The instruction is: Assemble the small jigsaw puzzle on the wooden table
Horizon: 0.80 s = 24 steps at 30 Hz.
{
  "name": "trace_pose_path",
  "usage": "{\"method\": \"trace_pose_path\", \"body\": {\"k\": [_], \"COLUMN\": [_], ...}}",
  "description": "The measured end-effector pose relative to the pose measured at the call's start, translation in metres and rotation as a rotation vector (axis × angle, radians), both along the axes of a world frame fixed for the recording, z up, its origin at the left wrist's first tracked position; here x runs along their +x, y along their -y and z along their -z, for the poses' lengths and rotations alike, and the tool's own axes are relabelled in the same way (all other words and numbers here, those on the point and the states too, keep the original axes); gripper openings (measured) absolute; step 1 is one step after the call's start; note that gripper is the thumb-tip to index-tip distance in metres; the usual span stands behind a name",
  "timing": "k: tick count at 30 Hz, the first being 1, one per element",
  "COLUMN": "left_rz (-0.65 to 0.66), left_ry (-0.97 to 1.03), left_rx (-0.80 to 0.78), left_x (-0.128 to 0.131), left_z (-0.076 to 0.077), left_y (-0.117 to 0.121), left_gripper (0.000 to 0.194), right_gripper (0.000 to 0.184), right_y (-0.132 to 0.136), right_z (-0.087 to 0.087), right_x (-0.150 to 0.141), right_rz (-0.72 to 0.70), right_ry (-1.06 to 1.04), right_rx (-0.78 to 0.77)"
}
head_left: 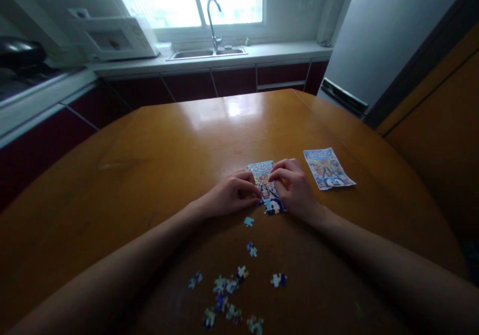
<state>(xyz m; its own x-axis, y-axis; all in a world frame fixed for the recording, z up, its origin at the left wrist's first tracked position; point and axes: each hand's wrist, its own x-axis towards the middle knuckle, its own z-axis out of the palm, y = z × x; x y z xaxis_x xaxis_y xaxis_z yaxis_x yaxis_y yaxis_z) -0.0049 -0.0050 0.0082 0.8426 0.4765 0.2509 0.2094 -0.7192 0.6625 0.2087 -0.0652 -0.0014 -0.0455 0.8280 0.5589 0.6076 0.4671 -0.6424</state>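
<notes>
Puzzle (266, 181): part-joined, on table (179, 140) btwn both hands, blue face at bottom, lower L edge ragged
L hand (232, 194): at puzzle's lower L edge, fingers bent, thumb & index tips close tog by dark pc (261, 203); can't tell if pinching it
R hand (295, 188): over puzzle's R edge, fingers curled; can't tell if gripping
Blue pc (248, 222): loose, just below puzzle
Loose pcs (220, 302): nearer the person, mostly 1 cluster, few strays
Sheet (326, 168): similar pic, on table, R of R hand, apart
Back: sink (194, 54) under window, fridge (389, 36) at R
</notes>
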Motion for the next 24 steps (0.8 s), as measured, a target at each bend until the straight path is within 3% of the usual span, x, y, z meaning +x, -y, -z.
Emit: {"method": "trace_pose_path", "body": {"k": [24], "left_rz": [0.074], "left_ry": [0.004], "left_rx": [0.083], "left_x": [-0.0036], "left_z": [0.0018], "left_y": [-0.0017], "left_gripper": [0.012], "right_gripper": [0.027], "right_y": [-0.0034], "right_z": [0.0074], "right_x": [0.0016], "right_rz": [-0.048], "right_ry": [0.035], "right_rx": [-0.025]}}
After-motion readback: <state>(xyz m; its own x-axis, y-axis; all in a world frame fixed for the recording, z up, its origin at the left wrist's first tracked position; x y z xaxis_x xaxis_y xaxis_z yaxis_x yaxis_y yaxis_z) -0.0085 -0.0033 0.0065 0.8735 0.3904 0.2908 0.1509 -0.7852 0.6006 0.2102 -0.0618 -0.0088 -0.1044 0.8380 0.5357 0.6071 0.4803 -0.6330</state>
